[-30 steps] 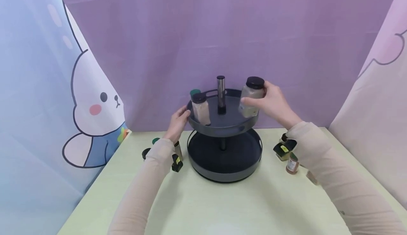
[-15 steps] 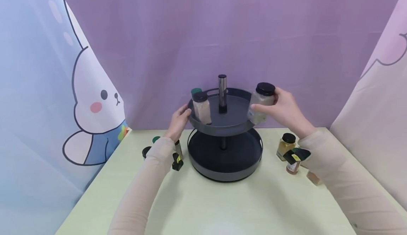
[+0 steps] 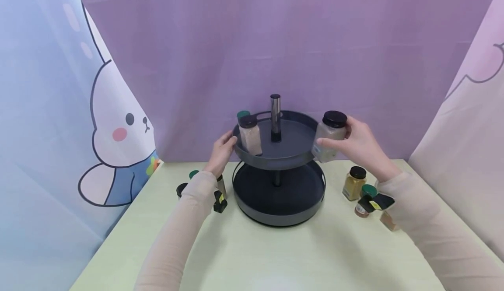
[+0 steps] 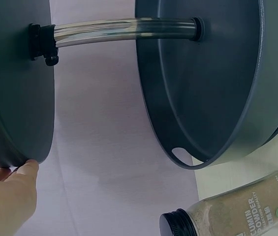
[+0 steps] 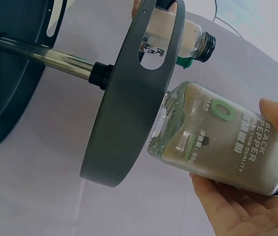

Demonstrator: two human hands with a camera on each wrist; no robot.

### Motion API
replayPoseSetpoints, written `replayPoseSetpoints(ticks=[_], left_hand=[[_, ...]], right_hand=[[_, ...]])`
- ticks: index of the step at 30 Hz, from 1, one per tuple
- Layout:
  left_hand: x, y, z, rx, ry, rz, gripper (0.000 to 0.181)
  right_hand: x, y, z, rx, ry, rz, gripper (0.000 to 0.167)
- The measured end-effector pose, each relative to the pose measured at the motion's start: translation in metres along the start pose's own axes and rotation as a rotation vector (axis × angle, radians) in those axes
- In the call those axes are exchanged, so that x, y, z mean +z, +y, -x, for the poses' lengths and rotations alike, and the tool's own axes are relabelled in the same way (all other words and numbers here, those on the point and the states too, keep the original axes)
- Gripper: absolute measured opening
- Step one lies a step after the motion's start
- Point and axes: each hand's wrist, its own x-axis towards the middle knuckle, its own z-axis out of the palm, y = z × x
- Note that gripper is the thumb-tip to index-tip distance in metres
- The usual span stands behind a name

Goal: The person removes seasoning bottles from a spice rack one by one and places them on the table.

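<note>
My right hand (image 3: pixel 361 143) grips a clear square jar of black pepper (image 5: pixel 227 140) with a black lid. In the head view the jar stands just outside the right rim of the upper tray (image 3: pixel 293 138), tilted, its base near that rim. My left hand (image 3: pixel 221 154) holds the left edge of this tray, thumb and fingers at its outer wall and lower edge. On the upper tray's left side stand a black-lidded jar of pale powder (image 3: pixel 251 138) and, partly hidden behind it, a green-lidded jar (image 3: pixel 243 114).
The lower tray (image 3: pixel 277 194) stands on the table (image 3: pixel 275 256), joined by a metal post. Right of it are a yellow-powder jar (image 3: pixel 354 184), a green-lidded jar (image 3: pixel 369 190) and an orange-brown container (image 3: pixel 387 221). A cumin powder jar (image 4: pixel 247 209) lies left of the lower tray.
My right hand has moved the black pepper jar right and down, from over the upper tray to outside its right rim. My left hand stays at the left edge.
</note>
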Motion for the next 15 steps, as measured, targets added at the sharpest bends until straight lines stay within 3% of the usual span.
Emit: replayPoseSetpoints(ticks=[15], left_hand=[[-0.001,0.002,-0.002,-0.013,0.009,-0.006,0.053]], right_hand=[[-0.003,0.025,0.019,0.023,-0.026,0.067,0.064]])
